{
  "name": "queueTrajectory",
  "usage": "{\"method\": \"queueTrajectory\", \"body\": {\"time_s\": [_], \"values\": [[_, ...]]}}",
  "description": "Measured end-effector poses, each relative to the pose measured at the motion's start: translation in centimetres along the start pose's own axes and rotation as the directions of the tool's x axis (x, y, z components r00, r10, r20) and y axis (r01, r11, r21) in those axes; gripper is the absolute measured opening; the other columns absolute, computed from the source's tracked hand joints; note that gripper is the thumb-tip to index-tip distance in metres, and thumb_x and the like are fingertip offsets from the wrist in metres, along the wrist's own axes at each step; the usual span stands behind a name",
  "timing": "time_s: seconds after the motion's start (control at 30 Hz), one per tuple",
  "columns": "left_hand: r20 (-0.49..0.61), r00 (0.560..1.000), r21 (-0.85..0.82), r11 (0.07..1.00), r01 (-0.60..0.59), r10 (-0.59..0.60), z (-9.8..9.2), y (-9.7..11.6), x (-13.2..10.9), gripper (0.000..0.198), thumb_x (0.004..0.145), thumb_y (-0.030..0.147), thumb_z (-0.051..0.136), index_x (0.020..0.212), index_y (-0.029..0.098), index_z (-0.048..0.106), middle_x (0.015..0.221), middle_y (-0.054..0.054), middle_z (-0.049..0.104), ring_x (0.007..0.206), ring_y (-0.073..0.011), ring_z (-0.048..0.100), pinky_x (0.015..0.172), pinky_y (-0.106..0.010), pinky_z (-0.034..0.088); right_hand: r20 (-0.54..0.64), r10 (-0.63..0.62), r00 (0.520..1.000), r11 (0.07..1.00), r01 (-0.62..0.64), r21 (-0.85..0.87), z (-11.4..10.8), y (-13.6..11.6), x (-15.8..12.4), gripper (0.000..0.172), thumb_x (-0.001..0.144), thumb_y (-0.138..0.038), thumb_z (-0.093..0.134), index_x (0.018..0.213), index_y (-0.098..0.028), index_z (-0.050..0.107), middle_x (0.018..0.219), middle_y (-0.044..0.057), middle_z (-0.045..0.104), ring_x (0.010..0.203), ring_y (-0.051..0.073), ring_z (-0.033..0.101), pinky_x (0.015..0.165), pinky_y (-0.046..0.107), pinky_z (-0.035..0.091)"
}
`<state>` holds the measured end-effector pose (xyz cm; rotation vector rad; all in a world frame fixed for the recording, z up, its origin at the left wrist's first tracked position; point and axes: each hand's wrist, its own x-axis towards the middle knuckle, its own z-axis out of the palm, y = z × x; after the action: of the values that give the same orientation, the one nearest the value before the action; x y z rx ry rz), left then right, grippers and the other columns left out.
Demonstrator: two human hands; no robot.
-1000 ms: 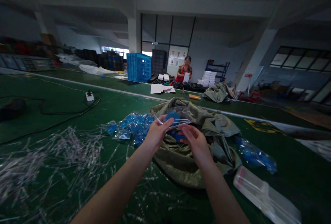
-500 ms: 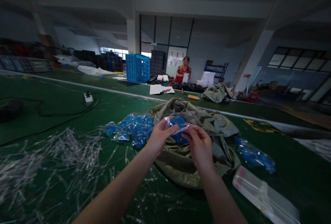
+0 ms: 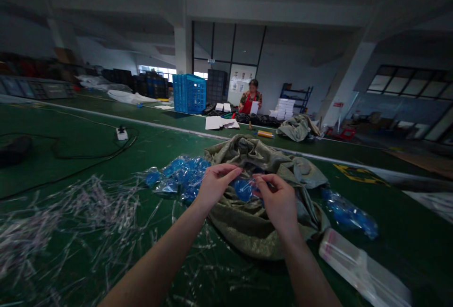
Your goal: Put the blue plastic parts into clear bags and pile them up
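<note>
My left hand (image 3: pixel 214 185) and my right hand (image 3: pixel 279 200) both pinch a small clear plastic bag with a blue round piece (image 3: pixel 245 188) inside it. I hold it just above the open mouth of an olive cloth sack (image 3: pixel 247 222) lying on the green table (image 3: pixel 71 156). To the left of my left hand lies a heap of bagged blue pieces (image 3: pixel 180 177). A few more bagged blue pieces (image 3: pixel 348 215) lie to the right of the sack.
Clear plastic strips (image 3: pixel 71 222) litter the table at the left. A stack of empty clear bags (image 3: pixel 364 269) lies at the lower right. A power strip (image 3: pixel 122 133) with black cable sits far left. A person in red (image 3: pixel 249 99) works at a distant table beside blue crates (image 3: pixel 190 92).
The bag with the blue piece has come down from in front of the sack top to lower between my hands, and my fingers have closed in on its edge.
</note>
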<state>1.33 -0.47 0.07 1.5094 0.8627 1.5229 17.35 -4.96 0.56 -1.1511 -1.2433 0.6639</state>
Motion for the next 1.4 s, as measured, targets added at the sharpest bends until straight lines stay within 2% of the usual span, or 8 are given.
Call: {"method": "queueTrajectory", "body": {"time_s": [0.13, 0.4, 0.63, 0.87, 1.0, 1.1, 1.27, 1.4], "values": [[-0.02, 1.0, 0.072, 0.997, 0.021, -0.02, -0.8, 0.1, 0.4, 0.019, 0.072, 0.037, 0.071, 0.074, 0.019, 0.076, 0.075, -0.004, 0.073, 0.075, -0.0188, 0.064, 0.075, -0.028, 0.047, 0.135, -0.093, 0.986, 0.963, 0.124, -0.241, -1.6, 0.1, 1.0, 0.022, 0.077, -0.041, 0.065, 0.076, -0.019, 0.069, 0.08, 0.006, 0.072, 0.075, 0.022, 0.066, 0.072, 0.035, 0.054], [0.024, 0.997, -0.043, 0.996, 0.078, -0.077, -0.3, 0.7, 0.0, 0.026, 0.076, 0.042, 0.066, 0.074, 0.016, 0.07, 0.074, -0.005, 0.071, 0.067, -0.0166, 0.064, 0.057, -0.024, 0.048, 0.222, -0.003, 0.975, 0.998, -0.012, 0.067, -1.8, 0.9, 1.8, 0.029, 0.074, -0.047, 0.068, 0.083, -0.019, 0.066, 0.083, 0.005, 0.072, 0.078, 0.021, 0.067, 0.07, 0.033, 0.055], [-0.107, 0.993, -0.098, 0.994, 0.048, -0.059, -1.6, 0.4, 0.7, 0.032, 0.074, 0.046, 0.069, 0.079, 0.015, 0.069, 0.079, -0.007, 0.071, 0.068, -0.016, 0.064, 0.054, -0.022, 0.049, 0.459, 0.076, 0.885, 0.987, -0.001, -0.161, -1.7, 0.1, 1.1, 0.024, 0.073, -0.039, 0.07, 0.086, -0.018, 0.071, 0.082, 0.004, 0.073, 0.075, 0.018, 0.067, 0.069, 0.028, 0.052], [-0.118, 0.988, -0.191, 0.979, 0.076, -0.1, -2.2, 0.4, 1.0, 0.032, 0.07, 0.045, 0.072, 0.078, 0.014, 0.07, 0.08, -0.007, 0.072, 0.069, -0.0157, 0.064, 0.054, -0.022, 0.05, 0.335, 0.141, 0.932, 0.982, -0.175, 0.073, -0.6, 1.4, 1.4, 0.02, 0.068, -0.039, 0.072, 0.071, -0.019, 0.069, 0.072, 0.003, 0.072, 0.069, 0.02, 0.068, 0.062, 0.03, 0.054], [-0.173, 0.969, -0.277, 0.953, 0.126, -0.178, -2.2, 0.6, 1.1, 0.034, 0.064, 0.045, 0.076, 0.074, 0.014, 0.07, 0.077, -0.006, 0.071, 0.066, -0.0139, 0.063, 0.054, -0.022, 0.05, 0.358, 0.271, 0.894, 0.912, -0.358, 0.203, 0.0, 2.1, 1.5, 0.021, 0.064, -0.037, 0.075, 0.068, -0.019, 0.065, 0.075, 0.004, 0.073, 0.072, 0.021, 0.07, 0.067, 0.032, 0.056], [-0.146, 0.972, -0.271, 0.952, 0.141, -0.186, -2.1, 0.6, 1.1, 0.033, 0.063, 0.045, 0.077, 0.075, 0.014, 0.07, 0.08, -0.007, 0.072, 0.067, -0.0143, 0.063, 0.053, -0.022, 0.049, 0.36, 0.239, 0.902, 0.942, -0.305, 0.139, 0.1, 2.1, 1.5, 0.025, 0.064, -0.039, 0.076, 0.076, -0.019, 0.067, 0.083, 0.005, 0.073, 0.082, 0.022, 0.069, 0.072, 0.034, 0.056], [-0.053, 0.985, -0.171, 0.974, 0.152, -0.163, -1.4, 0.7, 0.6, 0.033, 0.065, 0.045, 0.076, 0.077, 0.014, 0.071, 0.083, -0.009, 0.073, 0.069, -0.0164, 0.065, 0.052, -0.022, 0.048, 0.15, 0.066, 0.986, 0.971, -0.099, 0.219, 0.4, 2.1, 1.6, 0.036, 0.069, -0.043, 0.074, 0.096, -0.02, 0.066, 0.106, 0.007, 0.07, 0.094, 0.021, 0.067, 0.083, 0.036, 0.053], [0.026, 0.987, -0.126, 0.979, 0.158, -0.156, -0.8, 0.7, 0.2, 0.032, 0.067, 0.045, 0.074, 0.078, 0.015, 0.072, 0.082, -0.009, 0.074, 0.069, -0.0169, 0.066, 0.053, -0.022, 0.049, 0.043, 0.044, 0.998, 0.96, -0.055, 0.276, 0.6, 2.3, 1.7, 0.034, 0.072, -0.043, 0.072, 0.096, -0.019, 0.066, 0.1, 0.007, 0.071, 0.088, 0.02, 0.068, 0.08, 0.034, 0.054]]}}
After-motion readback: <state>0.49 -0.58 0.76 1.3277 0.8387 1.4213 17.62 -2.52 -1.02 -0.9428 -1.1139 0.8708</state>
